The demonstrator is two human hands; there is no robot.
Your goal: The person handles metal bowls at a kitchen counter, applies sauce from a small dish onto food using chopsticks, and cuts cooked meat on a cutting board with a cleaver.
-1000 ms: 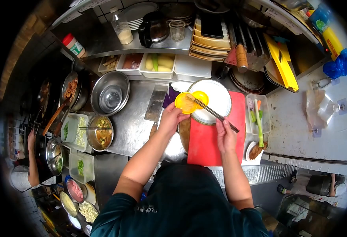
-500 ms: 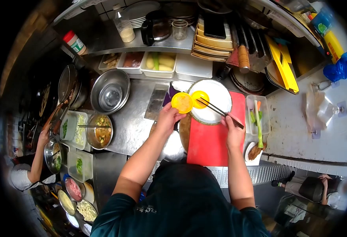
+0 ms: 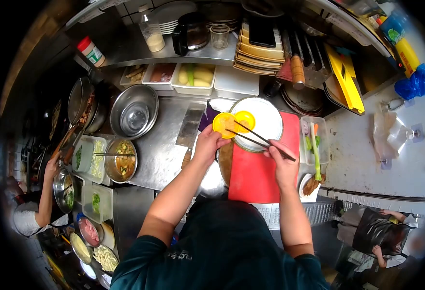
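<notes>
My left hand (image 3: 209,146) grips a small yellow bowl (image 3: 220,131) with pale orange food inside. In my right hand (image 3: 284,164) are dark chopsticks (image 3: 259,141), spread apart, with one tip over the food in that bowl and the other near its right rim. Just behind, a second small yellow bowl (image 3: 247,117) stands on a round white plate (image 3: 269,123), partly hidden by the held bowl and a chopstick. The plate overlaps the far end of a red cutting board (image 3: 254,181). A cleaver (image 3: 190,124) lies left of my left hand.
Two stacked steel bowls (image 3: 134,111) and a bowl of soup-like food (image 3: 121,166) stand to the left. A clear container with vegetables (image 3: 322,150) sits right of the board. Food tubs (image 3: 193,89) line the shelf's underside. At far left, another person's hand (image 3: 52,166) holds a pan handle.
The chopsticks have opened and their tips have shifted left, from the second yellow bowl to the held one. The held bowl has moved slightly right. A person at far right has changed posture.
</notes>
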